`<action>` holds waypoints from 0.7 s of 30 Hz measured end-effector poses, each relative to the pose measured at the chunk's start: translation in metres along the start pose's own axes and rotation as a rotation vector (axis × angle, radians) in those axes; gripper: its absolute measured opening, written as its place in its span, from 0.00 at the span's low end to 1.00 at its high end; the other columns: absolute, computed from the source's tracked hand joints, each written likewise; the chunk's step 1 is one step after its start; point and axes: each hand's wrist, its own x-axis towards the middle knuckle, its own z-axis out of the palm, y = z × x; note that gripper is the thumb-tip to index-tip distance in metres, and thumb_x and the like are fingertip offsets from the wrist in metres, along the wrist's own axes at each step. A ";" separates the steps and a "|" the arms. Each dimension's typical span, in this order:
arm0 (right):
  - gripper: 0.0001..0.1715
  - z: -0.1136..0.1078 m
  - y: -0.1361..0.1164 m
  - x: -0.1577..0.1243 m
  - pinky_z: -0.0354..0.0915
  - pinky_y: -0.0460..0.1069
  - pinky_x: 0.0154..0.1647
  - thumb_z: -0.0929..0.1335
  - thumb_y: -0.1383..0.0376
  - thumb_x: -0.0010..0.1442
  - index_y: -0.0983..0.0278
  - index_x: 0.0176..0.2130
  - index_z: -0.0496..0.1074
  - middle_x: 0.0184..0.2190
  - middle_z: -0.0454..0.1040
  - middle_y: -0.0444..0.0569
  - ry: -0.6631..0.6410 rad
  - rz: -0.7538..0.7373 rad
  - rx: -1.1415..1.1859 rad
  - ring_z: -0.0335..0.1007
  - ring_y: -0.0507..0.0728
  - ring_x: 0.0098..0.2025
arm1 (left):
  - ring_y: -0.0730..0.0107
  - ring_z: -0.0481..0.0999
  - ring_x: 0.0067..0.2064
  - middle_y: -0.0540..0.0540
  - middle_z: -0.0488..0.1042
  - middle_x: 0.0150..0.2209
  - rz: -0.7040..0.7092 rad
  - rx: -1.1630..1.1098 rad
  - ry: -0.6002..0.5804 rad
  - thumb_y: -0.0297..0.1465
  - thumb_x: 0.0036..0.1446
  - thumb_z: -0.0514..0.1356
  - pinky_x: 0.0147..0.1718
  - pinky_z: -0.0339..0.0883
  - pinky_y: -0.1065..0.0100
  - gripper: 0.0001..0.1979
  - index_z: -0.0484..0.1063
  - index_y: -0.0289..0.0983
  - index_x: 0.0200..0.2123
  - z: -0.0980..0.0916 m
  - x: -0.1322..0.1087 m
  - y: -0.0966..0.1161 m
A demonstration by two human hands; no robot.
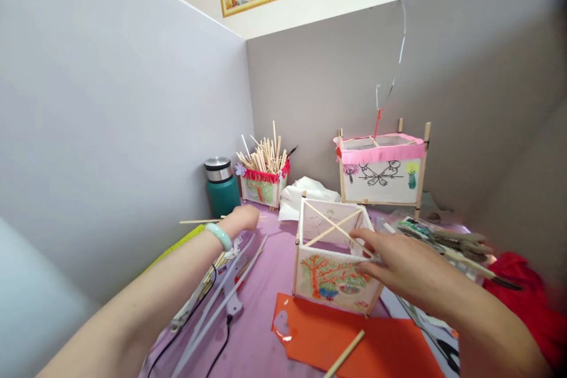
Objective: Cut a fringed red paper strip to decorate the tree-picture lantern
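Observation:
A box-shaped paper lantern point(339, 280) with a wooden stick frame stands upright on the table, a tree drawn on its front panel. Two thin sticks cross over its open top. My right hand point(387, 251) grips the lantern's top edge near the right front corner. Reaching toward the back left, my left hand point(245, 218) is closed beside the teal bottle point(222, 194), its fingertips turned away from view. A thin wooden stick point(199, 222) shows to the left of that wrist; whether the hand holds it is hidden.
A decorated holder point(261, 190) full of wooden sticks and a pink-trimmed lantern point(381, 180) stand at the back. Orange card point(328, 333) lies in front, with a stick point(345, 354) on it. Glue sticks point(221, 301) and cables lie left; red cloth point(522, 295) and tools clutter the right.

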 end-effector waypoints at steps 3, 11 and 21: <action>0.23 -0.002 -0.002 0.000 0.58 0.48 0.30 0.66 0.63 0.55 0.57 0.51 0.68 0.34 0.78 0.50 -0.005 0.019 -0.013 0.74 0.63 0.37 | 0.62 0.73 0.46 0.43 0.72 0.47 -0.009 0.053 0.012 0.34 0.59 0.59 0.45 0.70 0.55 0.14 0.70 0.34 0.46 -0.023 -0.003 0.000; 0.21 -0.002 -0.002 0.000 0.58 0.48 0.29 0.66 0.63 0.54 0.57 0.49 0.70 0.33 0.78 0.49 0.010 -0.001 -0.020 0.75 0.63 0.35 | 0.66 0.76 0.38 0.43 0.76 0.38 0.098 -0.066 0.273 0.31 0.63 0.52 0.36 0.67 0.69 0.12 0.70 0.34 0.45 -0.087 -0.024 -0.007; 0.18 -0.005 -0.004 -0.002 0.56 0.48 0.28 0.66 0.63 0.55 0.57 0.46 0.71 0.34 0.78 0.48 0.004 0.000 0.011 0.74 0.61 0.36 | 0.67 0.70 0.21 0.44 0.72 0.24 0.087 -0.074 0.310 0.33 0.59 0.49 0.19 0.60 0.70 0.15 0.72 0.32 0.40 -0.127 -0.040 -0.009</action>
